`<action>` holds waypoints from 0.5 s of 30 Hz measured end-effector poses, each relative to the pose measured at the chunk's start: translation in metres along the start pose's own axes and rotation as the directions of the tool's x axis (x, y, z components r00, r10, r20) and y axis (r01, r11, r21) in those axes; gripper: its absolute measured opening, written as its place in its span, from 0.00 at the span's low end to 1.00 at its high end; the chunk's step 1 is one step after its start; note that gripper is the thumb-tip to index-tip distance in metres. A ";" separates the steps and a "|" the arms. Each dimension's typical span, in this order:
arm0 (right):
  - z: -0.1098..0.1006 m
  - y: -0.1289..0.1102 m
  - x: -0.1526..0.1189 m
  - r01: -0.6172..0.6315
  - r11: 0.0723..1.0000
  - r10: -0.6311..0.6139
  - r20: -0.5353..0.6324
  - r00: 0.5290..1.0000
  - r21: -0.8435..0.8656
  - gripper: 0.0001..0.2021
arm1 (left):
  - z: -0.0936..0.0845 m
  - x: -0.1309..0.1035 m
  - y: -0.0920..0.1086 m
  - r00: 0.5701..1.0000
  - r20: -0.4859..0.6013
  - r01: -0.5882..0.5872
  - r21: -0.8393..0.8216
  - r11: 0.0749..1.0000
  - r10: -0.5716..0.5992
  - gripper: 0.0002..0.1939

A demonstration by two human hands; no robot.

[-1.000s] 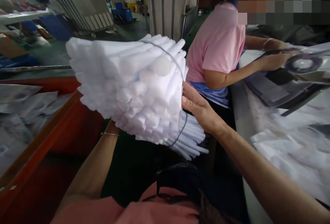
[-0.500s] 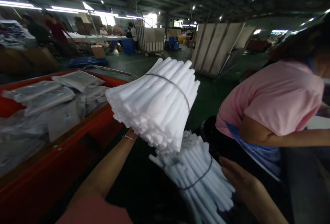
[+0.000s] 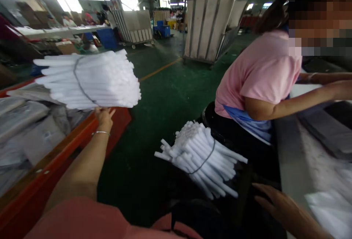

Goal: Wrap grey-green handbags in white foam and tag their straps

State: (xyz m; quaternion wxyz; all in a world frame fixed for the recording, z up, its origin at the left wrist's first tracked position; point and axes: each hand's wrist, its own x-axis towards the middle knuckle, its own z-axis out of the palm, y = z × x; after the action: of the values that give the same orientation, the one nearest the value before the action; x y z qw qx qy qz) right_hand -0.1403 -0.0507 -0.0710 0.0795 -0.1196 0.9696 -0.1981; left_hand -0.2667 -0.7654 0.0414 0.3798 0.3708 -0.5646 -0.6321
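A bundle of white foam-like rods (image 3: 104, 79), bound with a thin band, is held up over the edge of the red bin. My left hand (image 3: 104, 117) grips it from underneath by the band, with a bracelet on the wrist. Lower down, a second banded bundle of white rods (image 3: 200, 154) lies on a dark surface, its rods fanned out. My right hand (image 3: 271, 198) is to the right of that bundle, palm down with fingers apart, holding nothing.
A red bin (image 3: 68, 147) with plastic-wrapped packages stands at the left. A person in a pink shirt (image 3: 261, 70) sits at the right by a grey table (image 3: 294, 169). Large wheeled carts (image 3: 206, 29) stand on the green floor behind.
My left hand has carried the upper bundle leftward to the red bin and turned it. The view has turned right, and my right hand is lower beside the other bundle.
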 end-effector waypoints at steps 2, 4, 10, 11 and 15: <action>0.007 -0.004 -0.006 -0.017 1.000 0.017 0.026 1.000 -0.007 0.21 | -0.007 0.004 -0.020 0.998 -0.053 0.022 0.033 0.999 -0.020 0.09; 0.015 -0.004 -0.012 -0.020 1.000 0.020 0.047 0.999 -0.005 0.21 | -0.012 0.002 -0.039 0.996 -0.078 0.053 0.062 0.997 -0.048 0.11; 0.027 0.001 -0.024 -0.024 1.000 0.024 0.068 0.997 0.011 0.20 | 0.022 -0.017 -0.096 0.973 0.002 0.228 0.116 0.967 -0.230 0.04; 0.028 0.001 -0.026 -0.032 0.999 0.031 0.070 0.997 0.007 0.20 | 0.033 -0.022 -0.107 0.961 0.026 0.269 0.119 0.956 -0.274 0.04; 0.036 0.004 -0.041 -0.058 0.998 0.058 0.098 0.994 -0.004 0.20 | 0.068 -0.049 -0.151 0.899 0.144 0.405 0.088 0.910 -0.413 0.15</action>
State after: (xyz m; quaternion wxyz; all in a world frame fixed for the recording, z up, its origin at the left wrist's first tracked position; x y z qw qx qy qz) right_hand -0.0945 -0.0494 -0.1015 0.1324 -0.1010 0.9677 -0.1891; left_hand -0.3157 -0.6810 -0.1006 0.1819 0.4398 -0.5199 -0.7093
